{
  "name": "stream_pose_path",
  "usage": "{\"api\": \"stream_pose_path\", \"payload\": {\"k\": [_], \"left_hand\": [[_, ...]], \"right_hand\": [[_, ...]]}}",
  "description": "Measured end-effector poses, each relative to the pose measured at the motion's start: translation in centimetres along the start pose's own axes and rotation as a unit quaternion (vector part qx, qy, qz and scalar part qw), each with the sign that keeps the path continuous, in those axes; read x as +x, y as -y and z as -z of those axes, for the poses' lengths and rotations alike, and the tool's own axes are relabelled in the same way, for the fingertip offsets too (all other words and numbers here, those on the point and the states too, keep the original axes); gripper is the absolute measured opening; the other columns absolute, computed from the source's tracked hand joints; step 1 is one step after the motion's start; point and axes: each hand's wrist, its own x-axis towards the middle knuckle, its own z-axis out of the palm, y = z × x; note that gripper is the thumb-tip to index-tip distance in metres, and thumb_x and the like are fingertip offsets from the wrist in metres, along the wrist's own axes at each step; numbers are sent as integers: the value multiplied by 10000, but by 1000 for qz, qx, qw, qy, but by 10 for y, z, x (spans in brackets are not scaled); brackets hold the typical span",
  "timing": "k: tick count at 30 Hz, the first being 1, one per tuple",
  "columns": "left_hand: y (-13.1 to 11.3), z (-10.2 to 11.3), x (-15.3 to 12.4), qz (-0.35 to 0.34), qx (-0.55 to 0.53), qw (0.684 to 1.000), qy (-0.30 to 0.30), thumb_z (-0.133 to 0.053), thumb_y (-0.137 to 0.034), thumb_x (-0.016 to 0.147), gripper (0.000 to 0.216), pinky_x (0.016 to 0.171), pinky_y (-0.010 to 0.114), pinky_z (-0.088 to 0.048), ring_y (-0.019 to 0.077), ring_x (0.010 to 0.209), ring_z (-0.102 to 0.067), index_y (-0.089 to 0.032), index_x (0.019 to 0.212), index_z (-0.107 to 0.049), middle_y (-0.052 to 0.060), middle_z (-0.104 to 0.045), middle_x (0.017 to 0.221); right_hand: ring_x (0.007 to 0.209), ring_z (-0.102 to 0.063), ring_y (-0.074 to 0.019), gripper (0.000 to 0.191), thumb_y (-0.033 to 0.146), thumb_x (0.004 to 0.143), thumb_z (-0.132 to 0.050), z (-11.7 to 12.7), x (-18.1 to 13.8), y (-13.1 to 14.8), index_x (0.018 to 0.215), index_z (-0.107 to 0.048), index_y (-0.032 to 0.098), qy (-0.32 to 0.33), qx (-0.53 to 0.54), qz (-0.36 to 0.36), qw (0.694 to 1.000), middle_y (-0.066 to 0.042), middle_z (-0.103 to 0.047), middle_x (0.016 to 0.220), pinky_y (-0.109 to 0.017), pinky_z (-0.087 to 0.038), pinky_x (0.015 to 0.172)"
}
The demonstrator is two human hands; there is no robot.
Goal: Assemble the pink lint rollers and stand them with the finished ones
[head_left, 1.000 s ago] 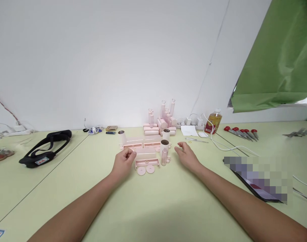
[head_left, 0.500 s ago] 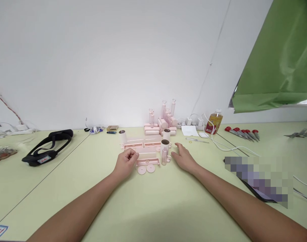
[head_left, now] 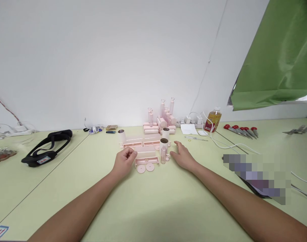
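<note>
A cluster of pink plastic parts lies on the pale green table (head_left: 153, 201): flat trays (head_left: 146, 153), two round discs (head_left: 145, 167), a small clear bottle (head_left: 163, 155) and pink cups (head_left: 164, 143). My left hand (head_left: 124, 161) rests just left of the trays, fingers curled with thumb and forefinger pinched together; what they hold is too small to see. My right hand (head_left: 182, 155) lies on the table right of the bottle, fingers stretched toward it, holding nothing.
More pink tubes and bottles (head_left: 161, 119) stand stacked by the wall. A black headset (head_left: 46, 148) lies at left, a yellow-liquid bottle (head_left: 213, 121), red-handled screwdrivers (head_left: 240, 131), white cables and a dark tablet (head_left: 259, 183) at right. Green cloth (head_left: 279, 57) hangs upper right.
My right hand has slid left toward the clear bottle. My left hand has stayed by the trays with fingers pinched.
</note>
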Motion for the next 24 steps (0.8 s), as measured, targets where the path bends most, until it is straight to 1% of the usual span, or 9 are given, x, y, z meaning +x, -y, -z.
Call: {"api": "stream_pose_path", "payload": {"k": [7,11,24], "left_hand": [[4,0,0,4,-2,1000,12,-547,-379,822,275,550,229,-311,103,563,-374,-180,644,-483,-42,-423,590],[7,-1,1,2,-6,1000,14,-551,-371,823,269,547,230,-306,103,561,-371,-180,645,-488,-44,-420,588],[7,-1,1,1,-9,1000,15,-552,-370,823,265,548,231,-309,103,561,-369,-179,648,-496,-44,-426,590]], "right_hand": [[1352,-336,-319,700,327,807,-514,-2,2,-3,1443,-297,128,4,-11,-8,1000,-158,-379,1475,-428,-307,1072],[1344,-345,-319,692,315,812,-509,-3,3,-3,1440,-301,112,9,-22,1,1000,-162,-391,1465,-423,-307,1075],[1313,-387,-311,648,300,805,-517,-3,4,-5,1411,-356,139,12,-37,7,999,-153,-450,1417,-411,-330,1043]]}}
